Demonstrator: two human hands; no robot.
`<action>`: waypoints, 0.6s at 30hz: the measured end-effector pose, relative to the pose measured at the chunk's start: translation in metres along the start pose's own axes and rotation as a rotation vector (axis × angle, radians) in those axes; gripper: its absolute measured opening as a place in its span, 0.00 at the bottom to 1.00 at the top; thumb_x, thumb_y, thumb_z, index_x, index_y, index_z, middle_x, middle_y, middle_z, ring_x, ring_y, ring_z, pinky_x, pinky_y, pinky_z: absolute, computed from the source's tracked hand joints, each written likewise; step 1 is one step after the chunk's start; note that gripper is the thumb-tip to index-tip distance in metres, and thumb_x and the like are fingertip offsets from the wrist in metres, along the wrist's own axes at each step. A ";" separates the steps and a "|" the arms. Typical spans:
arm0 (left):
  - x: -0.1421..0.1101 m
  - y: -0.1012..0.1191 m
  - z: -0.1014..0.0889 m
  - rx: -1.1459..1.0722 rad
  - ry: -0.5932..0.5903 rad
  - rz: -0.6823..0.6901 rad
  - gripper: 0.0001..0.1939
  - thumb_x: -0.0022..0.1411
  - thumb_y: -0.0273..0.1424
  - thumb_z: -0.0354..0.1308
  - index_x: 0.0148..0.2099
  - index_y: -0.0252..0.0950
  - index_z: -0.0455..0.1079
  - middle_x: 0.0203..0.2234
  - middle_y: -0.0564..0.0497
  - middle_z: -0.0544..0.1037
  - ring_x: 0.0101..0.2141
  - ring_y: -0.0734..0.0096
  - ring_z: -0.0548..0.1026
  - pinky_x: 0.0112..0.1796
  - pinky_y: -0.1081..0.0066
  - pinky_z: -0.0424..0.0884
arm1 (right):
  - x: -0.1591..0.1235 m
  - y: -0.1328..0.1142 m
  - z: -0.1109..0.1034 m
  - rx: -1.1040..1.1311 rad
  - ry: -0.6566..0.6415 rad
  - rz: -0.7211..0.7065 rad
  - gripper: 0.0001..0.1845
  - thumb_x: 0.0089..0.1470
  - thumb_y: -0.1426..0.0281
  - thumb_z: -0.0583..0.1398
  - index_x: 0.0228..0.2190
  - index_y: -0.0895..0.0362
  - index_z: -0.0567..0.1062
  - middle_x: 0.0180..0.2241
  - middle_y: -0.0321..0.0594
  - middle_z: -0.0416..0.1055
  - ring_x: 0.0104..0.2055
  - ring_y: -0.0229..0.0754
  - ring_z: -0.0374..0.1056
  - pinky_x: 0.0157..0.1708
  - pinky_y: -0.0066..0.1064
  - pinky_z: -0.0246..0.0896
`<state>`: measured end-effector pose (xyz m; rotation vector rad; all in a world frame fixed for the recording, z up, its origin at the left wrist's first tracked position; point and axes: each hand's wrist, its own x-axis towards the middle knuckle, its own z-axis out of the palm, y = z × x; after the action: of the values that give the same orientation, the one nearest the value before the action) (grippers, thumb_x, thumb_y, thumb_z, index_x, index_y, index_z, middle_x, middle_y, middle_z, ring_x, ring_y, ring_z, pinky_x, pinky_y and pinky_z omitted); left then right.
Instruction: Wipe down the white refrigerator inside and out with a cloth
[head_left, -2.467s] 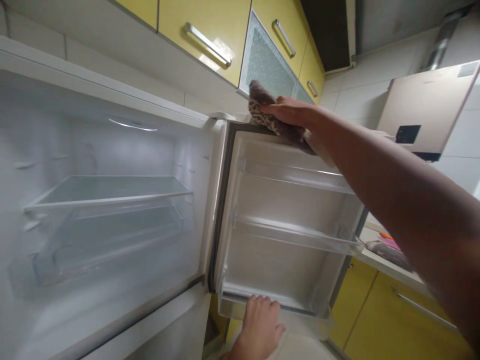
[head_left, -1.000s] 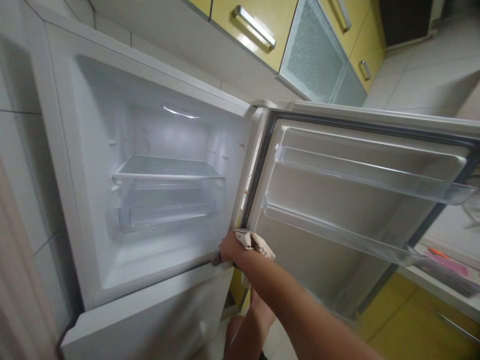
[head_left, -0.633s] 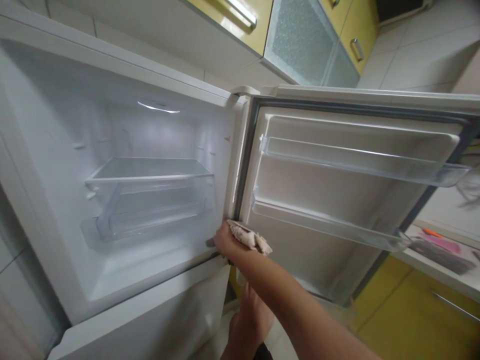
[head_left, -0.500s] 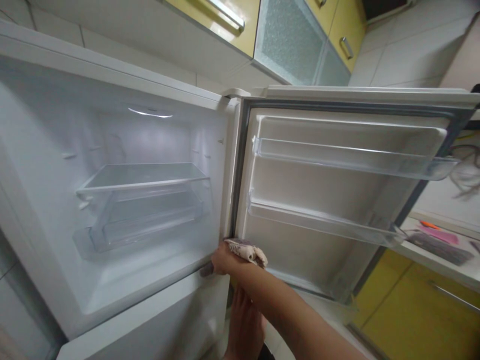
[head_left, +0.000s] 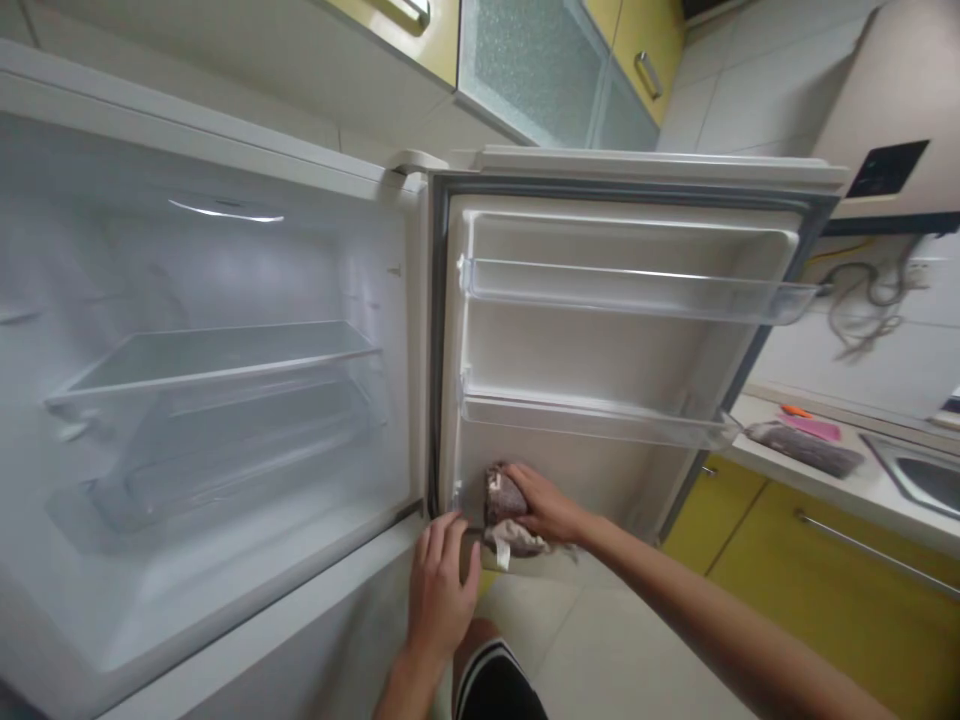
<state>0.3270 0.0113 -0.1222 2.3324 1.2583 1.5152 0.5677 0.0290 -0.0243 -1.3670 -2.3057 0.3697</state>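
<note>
Now that we bring the cloth point(head_left: 507, 497) rightward from the lower hinge corner, our right hand point(head_left: 544, 505) grips it low by the inside of the fridge door point(head_left: 577, 355), a clear door shelf point(head_left: 592, 422) above that hand. Our left hand point(head_left: 441, 590), earlier beneath our right forearm, shows just left of the cloth, thumb and fingers apart.

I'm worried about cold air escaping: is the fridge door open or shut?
Open: the fridge door stands swung out, showing its upper rack and baring the shelf inside.
</note>
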 end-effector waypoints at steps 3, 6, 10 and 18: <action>0.005 -0.002 0.012 0.052 -0.168 0.078 0.06 0.67 0.33 0.63 0.46 0.43 0.74 0.52 0.47 0.79 0.58 0.52 0.75 0.58 0.50 0.75 | -0.029 0.029 -0.002 0.319 -0.293 0.227 0.32 0.63 0.51 0.61 0.59 0.57 0.73 0.56 0.49 0.75 0.57 0.52 0.71 0.61 0.44 0.65; -0.001 -0.007 0.021 0.137 -0.195 0.068 0.07 0.64 0.28 0.65 0.45 0.42 0.73 0.51 0.45 0.80 0.61 0.50 0.73 0.58 0.50 0.76 | -0.029 0.035 0.003 0.550 -0.424 0.287 0.36 0.56 0.50 0.67 0.59 0.57 0.74 0.55 0.45 0.76 0.55 0.50 0.72 0.58 0.39 0.68; -0.006 -0.008 0.022 0.205 -0.198 0.015 0.09 0.66 0.30 0.63 0.49 0.41 0.71 0.53 0.43 0.78 0.58 0.51 0.75 0.51 0.55 0.80 | 0.013 0.027 0.039 0.618 -0.266 0.181 0.29 0.48 0.63 0.70 0.52 0.59 0.77 0.47 0.41 0.78 0.46 0.44 0.73 0.50 0.35 0.70; 0.002 -0.013 0.012 0.289 -0.241 0.073 0.13 0.67 0.40 0.63 0.50 0.40 0.72 0.50 0.42 0.79 0.53 0.50 0.78 0.49 0.54 0.80 | 0.028 0.038 0.050 0.274 -0.392 0.100 0.29 0.37 0.77 0.66 0.46 0.57 0.81 0.38 0.33 0.78 0.40 0.39 0.70 0.42 0.26 0.65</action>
<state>0.3294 0.0256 -0.1329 2.6669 1.4214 1.0858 0.5604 0.0715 -0.0781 -1.3666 -2.3729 1.0263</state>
